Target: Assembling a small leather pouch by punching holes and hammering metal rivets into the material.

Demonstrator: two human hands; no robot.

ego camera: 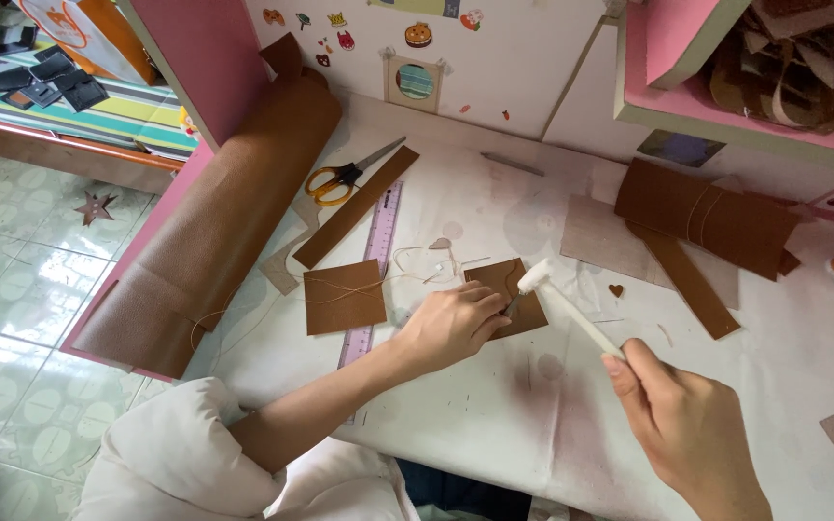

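left hand [451,323] rests on small brown leather piece [509,294], flat on white worktop [494,415]; fingers pinched narrow on a thin tool, tip hidden. right hand [687,429] w/ fingers wrapped round handle of white mallet [562,299], head just above the piece. square leather patch [343,296] w/ pale thread lies near, beside clear ruler [378,241]. big leather roll [214,222] at left edge; yellow-handled scissors [340,177] behind.

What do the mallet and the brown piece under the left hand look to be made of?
Mallet: white, smooth and matte all over, probably plastic or nylon. Brown piece: flat, thin, matte with clean-cut edges, likely leather or leatherette; the view can't settle which.
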